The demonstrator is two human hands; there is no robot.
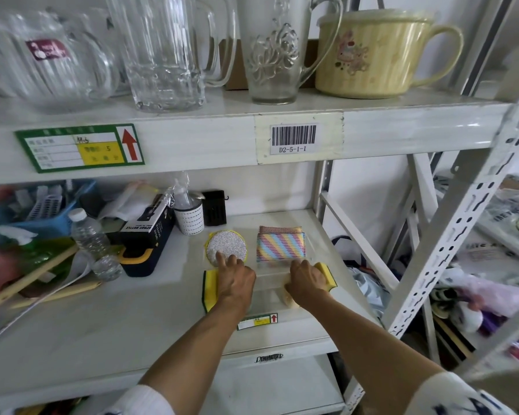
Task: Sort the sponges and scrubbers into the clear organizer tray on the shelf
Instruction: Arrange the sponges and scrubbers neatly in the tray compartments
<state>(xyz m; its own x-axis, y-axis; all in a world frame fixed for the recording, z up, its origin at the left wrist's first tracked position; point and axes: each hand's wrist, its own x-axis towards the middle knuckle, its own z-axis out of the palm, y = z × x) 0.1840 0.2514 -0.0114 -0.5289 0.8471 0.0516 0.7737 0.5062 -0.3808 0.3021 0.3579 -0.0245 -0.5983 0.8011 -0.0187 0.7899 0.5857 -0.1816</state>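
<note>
A clear organizer tray [267,272] lies on the white shelf, hard to make out. At its back lies a rainbow-striped scrubber cloth [280,244]. To the left, a round silver scrubber [226,244] with a yellow rim rests on the shelf. My left hand [235,280] touches that round scrubber with its index finger and covers part of a yellow-green sponge [210,290]. My right hand [307,280] grips another yellow sponge [325,275] at the tray's right side. A pale beige sponge [288,298] shows under that hand.
Left of the hands stand a black spray-bottle box [150,232], a water bottle [92,238], a white perforated cup [189,218] and a blue basket [47,206]. Glass jugs [165,52] and a yellow mug [378,52] fill the shelf above. A metal upright [450,241] rises at right.
</note>
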